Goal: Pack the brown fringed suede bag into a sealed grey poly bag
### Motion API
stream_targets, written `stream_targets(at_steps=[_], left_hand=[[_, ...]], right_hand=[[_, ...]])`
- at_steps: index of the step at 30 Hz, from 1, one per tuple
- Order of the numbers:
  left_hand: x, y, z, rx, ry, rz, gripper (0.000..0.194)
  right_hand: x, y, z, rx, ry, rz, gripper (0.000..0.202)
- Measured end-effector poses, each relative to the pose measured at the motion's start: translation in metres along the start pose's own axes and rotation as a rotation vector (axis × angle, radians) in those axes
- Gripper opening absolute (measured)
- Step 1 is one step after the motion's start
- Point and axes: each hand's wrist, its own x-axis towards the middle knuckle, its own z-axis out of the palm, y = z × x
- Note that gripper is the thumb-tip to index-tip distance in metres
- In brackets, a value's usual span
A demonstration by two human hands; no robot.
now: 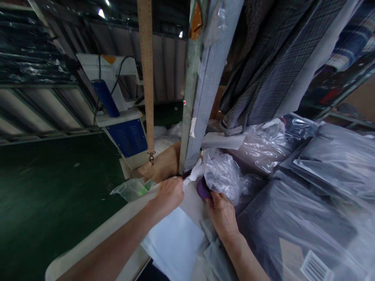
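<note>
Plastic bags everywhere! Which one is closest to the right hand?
The crumpled clear bag just above the right hand, by the purple roll. The other bags lie flat, farther right.

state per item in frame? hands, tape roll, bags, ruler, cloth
left hand: closed on a white strip
right hand: gripping purple roll
purple roll: held, partly hidden
crumpled plastic bag: bunched above roll
wooden ruler: hanging upright
plaid cloth: hanging, draped
bagged garments: stacked flat, sealed
</note>
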Motion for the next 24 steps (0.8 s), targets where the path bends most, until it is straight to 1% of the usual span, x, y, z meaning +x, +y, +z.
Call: stream_targets(at_steps=[2, 5, 7, 9, 10, 12, 14, 16, 18, 19, 21, 23, 24], left_hand=[[-0.006, -0.01, -0.008, -0.065, -0.019, -0.014, 0.024], [-0.009, -0.02, -0.011, -0.207, -0.057, -0.05, 0.018], [-0.008, -0.023, -0.01, -0.328, -0.112, -0.072, 0.014], [-0.007, -0.027, -0.009, -0.446, -0.173, -0.092, 0.013], [-0.007, -0.029, -0.01, -0.495, -0.199, -0.107, 0.013], [-0.009, -0.036, -0.015, -0.571, -0.248, -0.148, 0.013], [-0.017, -0.046, -0.024, -0.627, -0.302, -0.193, 0.015], [-0.034, -0.057, -0.035, -0.671, -0.346, -0.224, 0.018], [-0.059, -0.068, -0.043, -0.766, -0.391, -0.254, 0.019], [-0.074, -0.071, -0.045, -0.83, -0.41, -0.267, 0.019], [-0.106, -0.074, -0.042, -0.989, -0.446, -0.284, 0.023], [-0.14, -0.069, -0.028, -1.143, -0.465, -0.263, 0.035], [-0.155, -0.063, -0.018, -1.2, -0.449, -0.241, 0.044]], right_hand=[[0.002, 0.0, 0.001, 0.004, -0.009, -0.019, 0.012], [-0.002, -0.006, -0.003, 0.009, -0.016, -0.059, 0.019], [-0.012, -0.016, -0.006, 0.037, 0.016, -0.112, 0.026], [-0.028, -0.031, -0.003, 0.101, 0.048, -0.213, 0.029], [-0.037, -0.038, 0.002, 0.138, 0.033, -0.273, 0.029], [-0.053, -0.049, 0.015, 0.19, -0.052, -0.366, 0.028], [-0.066, -0.054, 0.029, 0.239, -0.14, -0.375, 0.033], [-0.073, -0.055, 0.034, 0.335, -0.153, -0.326, 0.036], [-0.079, -0.055, 0.029, 0.512, -0.129, -0.253, 0.033], [-0.083, -0.056, 0.024, 0.637, -0.148, -0.218, 0.032], [-0.095, -0.061, 0.011, 0.96, -0.272, -0.131, 0.035], [-0.112, -0.069, 0.0, 1.349, -0.458, -0.001, 0.044], [-0.124, -0.073, -0.004, 1.531, -0.53, 0.065, 0.048]])
